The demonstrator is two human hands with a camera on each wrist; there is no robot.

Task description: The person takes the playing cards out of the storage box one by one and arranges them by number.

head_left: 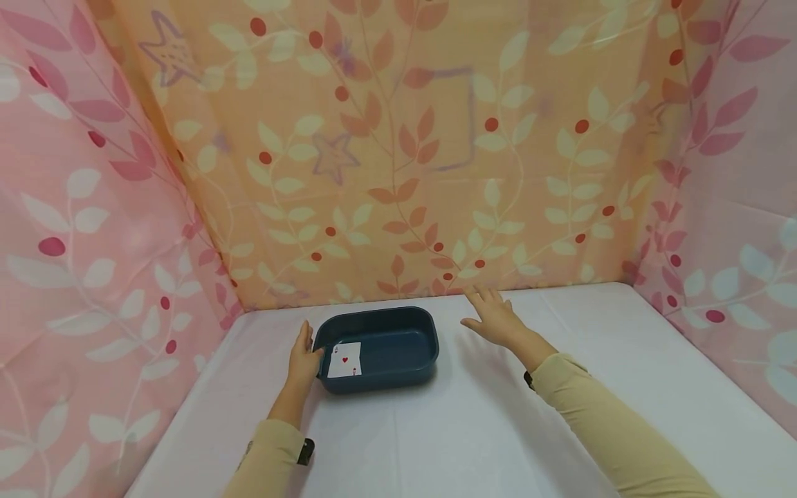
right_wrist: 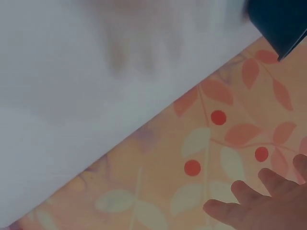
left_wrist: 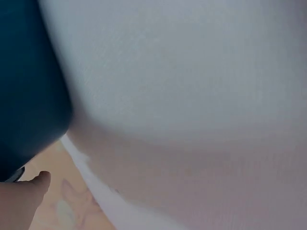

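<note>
A dark blue rectangular tub [head_left: 398, 380] with rounded corners stands on the white-covered table. Inside it, toward the left end, lies an ace of hearts playing card [head_left: 345, 360]. My left hand [head_left: 302, 363] holds the tub's left end, thumb over the rim and fingers along the outer side. The left wrist view catches a fingertip [left_wrist: 42, 179] beside the dark tub wall [left_wrist: 31, 86]. To the right of the tub, my right hand [head_left: 495, 319] hovers above the table, fingers spread and holding nothing. Its fingertips [right_wrist: 242, 191] show in the right wrist view.
The white cloth [head_left: 461, 443] covers the table. An orange curtain [head_left: 436, 173] with leaf patterns hangs behind the table's back edge. Pink patterned curtains stand at the left [head_left: 93, 242] and right [head_left: 741, 207].
</note>
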